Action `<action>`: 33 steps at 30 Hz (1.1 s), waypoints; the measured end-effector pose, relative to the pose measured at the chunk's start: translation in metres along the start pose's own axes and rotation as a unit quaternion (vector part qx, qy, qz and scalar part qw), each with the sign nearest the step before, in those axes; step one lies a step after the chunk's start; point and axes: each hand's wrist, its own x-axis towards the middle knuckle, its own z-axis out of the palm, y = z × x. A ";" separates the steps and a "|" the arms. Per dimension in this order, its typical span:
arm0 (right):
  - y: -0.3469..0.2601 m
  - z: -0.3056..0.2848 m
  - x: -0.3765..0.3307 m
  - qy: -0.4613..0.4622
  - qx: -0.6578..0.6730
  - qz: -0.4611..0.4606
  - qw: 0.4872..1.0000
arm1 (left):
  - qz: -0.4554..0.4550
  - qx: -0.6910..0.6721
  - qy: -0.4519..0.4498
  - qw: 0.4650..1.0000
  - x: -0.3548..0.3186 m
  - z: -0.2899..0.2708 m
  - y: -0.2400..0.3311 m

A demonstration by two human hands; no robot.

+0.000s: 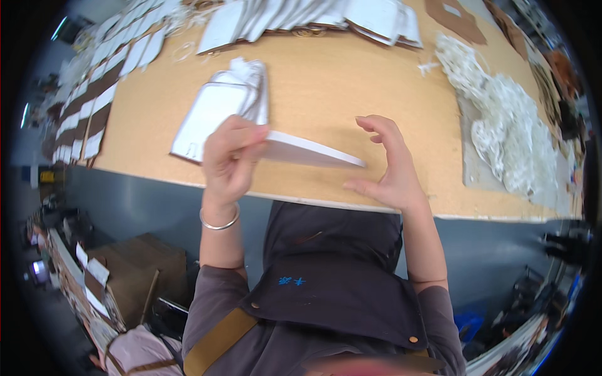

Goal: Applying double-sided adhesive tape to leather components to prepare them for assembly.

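My left hand [233, 156] pinches one end of a thin white flat piece [307, 149], which it holds tilted above the table's near edge. Its free end points toward my right hand [395, 163], whose thumb and fingers are spread apart with nothing between them. A small gap seems to lie between that end and the right hand. Just beyond my left hand lies a stack of white flat pieces [213, 113] with dark edging and white cord bunched on top, partly hidden by the hand.
The tan table [351, 81] carries a long row of white pieces [282, 15] at its far side. A heap of white cord [508, 138] lies on a grey board at the right. Brown strips with white pieces [88, 113] line the left. A brown carton [147, 269] stands behind at lower left.
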 end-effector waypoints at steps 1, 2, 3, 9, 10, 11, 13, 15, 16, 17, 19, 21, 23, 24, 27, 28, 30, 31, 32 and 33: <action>-0.007 0.007 0.006 -0.006 -0.024 -0.041 0.999 | 0.010 -0.007 -0.005 1.000 0.004 0.004 0.002; -0.013 0.015 0.010 -0.011 -0.048 -0.083 0.995 | 0.020 -0.014 -0.011 1.000 0.007 0.007 0.003; -0.012 0.019 0.008 -0.019 -0.035 -0.097 0.995 | 0.030 0.000 -0.031 0.999 0.010 0.007 0.005; 0.014 0.015 -0.024 -0.173 0.091 0.153 0.969 | -0.025 0.058 -0.093 0.994 0.003 -0.018 0.015; 0.023 0.010 -0.032 -0.123 0.175 0.191 0.958 | -0.064 0.156 -0.084 0.982 -0.001 -0.031 0.016; 0.028 -0.002 -0.037 -0.097 0.205 0.206 0.952 | -0.103 0.251 -0.076 0.959 -0.006 -0.044 0.016; 0.042 -0.023 -0.048 -0.073 0.238 0.221 0.943 | -0.143 0.410 -0.133 0.891 -0.026 -0.070 0.019; 0.060 -0.032 -0.060 0.062 0.413 0.274 0.866 | -0.177 0.550 -0.188 0.794 -0.046 -0.085 0.013; 0.066 -0.035 -0.063 0.060 0.415 0.273 0.866 | -0.182 0.538 -0.176 0.804 -0.055 -0.089 0.005; 0.070 -0.037 -0.065 0.072 0.444 0.293 0.844 | -0.185 0.526 -0.163 0.814 -0.061 -0.093 -0.001; 0.076 -0.039 -0.070 0.085 0.472 0.310 0.821 | -0.177 0.496 -0.167 0.834 -0.063 -0.103 -0.008; 0.080 -0.039 -0.073 0.068 0.459 0.306 0.831 | -0.170 0.464 -0.171 0.852 -0.054 -0.107 -0.011; 0.084 -0.038 -0.077 0.054 0.464 0.291 0.835 | -0.340 0.325 -0.072 0.879 -0.034 -0.105 -0.004; 0.084 -0.037 -0.079 0.042 0.470 0.278 0.837 | -0.310 0.225 0.099 0.918 -0.028 -0.098 -0.003; 0.083 -0.040 -0.081 0.044 0.489 0.256 0.833 | -0.108 0.303 0.199 0.926 -0.001 -0.081 0.014; 0.081 -0.042 -0.081 0.050 0.484 0.256 0.835 | -0.056 0.325 0.145 0.933 0.009 -0.067 0.023; 0.076 -0.047 -0.082 0.100 0.543 0.261 0.792 | 0.013 0.307 0.026 0.951 0.016 -0.027 0.027; 0.076 -0.050 -0.082 0.110 0.536 0.264 0.794 | 0.029 0.268 -0.039 0.962 0.013 -0.005 0.026; 0.076 -0.054 -0.084 0.109 0.552 0.255 0.786 | 0.031 0.246 -0.093 0.964 0.006 0.019 0.025; 0.076 -0.058 -0.087 0.113 0.566 0.248 0.778 | 0.033 0.220 -0.149 0.964 -0.004 0.042 0.022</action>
